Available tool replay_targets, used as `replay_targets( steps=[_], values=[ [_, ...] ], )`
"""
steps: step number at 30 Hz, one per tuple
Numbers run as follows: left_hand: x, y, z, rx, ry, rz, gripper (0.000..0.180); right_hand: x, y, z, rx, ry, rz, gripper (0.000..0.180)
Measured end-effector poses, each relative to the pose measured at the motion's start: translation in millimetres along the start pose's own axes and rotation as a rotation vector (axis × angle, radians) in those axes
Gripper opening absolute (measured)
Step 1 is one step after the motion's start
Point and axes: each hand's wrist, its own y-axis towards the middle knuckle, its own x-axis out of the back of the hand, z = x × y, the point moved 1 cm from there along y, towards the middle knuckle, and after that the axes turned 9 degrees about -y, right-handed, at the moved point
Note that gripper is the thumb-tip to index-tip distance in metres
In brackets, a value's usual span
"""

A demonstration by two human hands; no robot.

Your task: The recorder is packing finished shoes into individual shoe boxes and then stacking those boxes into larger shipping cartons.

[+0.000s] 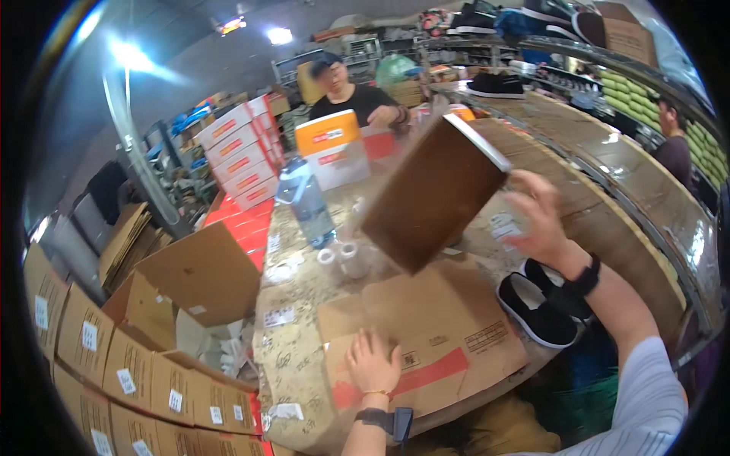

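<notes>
My left hand [374,363] lies with fingers spread on a flattened brown cardboard carton [426,334] with red tape on the table. My right hand [541,224] is raised, its fingers curved and apart, slightly blurred. Close beside its fingertips, a brown box [437,194] with a white edge hangs tilted above the table; I see no grip around it, though contact at its corner is unclear. A pair of black slip-on shoes [536,311] with white soles sits below my right forearm. White tape rolls [350,260] and a large clear water bottle [304,201] stand beyond the carton.
Across the table [293,368], a person [346,95] stands behind an orange-and-white box [332,148]. White-and-red boxes [239,156] are stacked at left, near an open carton [201,270] and rows of brown boxes [137,372]. Shelving [601,159] lines the right; another person [673,148] is beyond.
</notes>
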Motion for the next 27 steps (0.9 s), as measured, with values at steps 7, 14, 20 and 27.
replay_targets(
  steps=[7, 14, 20, 27],
  values=[
    [20, 6, -12, 0.041, -0.25, 0.05, 0.104, -8, -25, 23, 0.282, -0.097, 0.316, 0.047],
    [19, 5, -22, -0.174, -0.135, 0.088, 0.097, 3, -31, 52, 0.055, 0.211, 0.24, 0.067],
    [-3, -21, -1, -0.279, -0.248, 0.204, 0.089, 19, -15, 108, -0.078, 0.593, 0.281, 0.087],
    [32, -51, 0, -0.177, -0.399, 0.112, 0.096, 6, 7, 105, -0.059, 0.53, 0.067, 0.046]
  ],
)
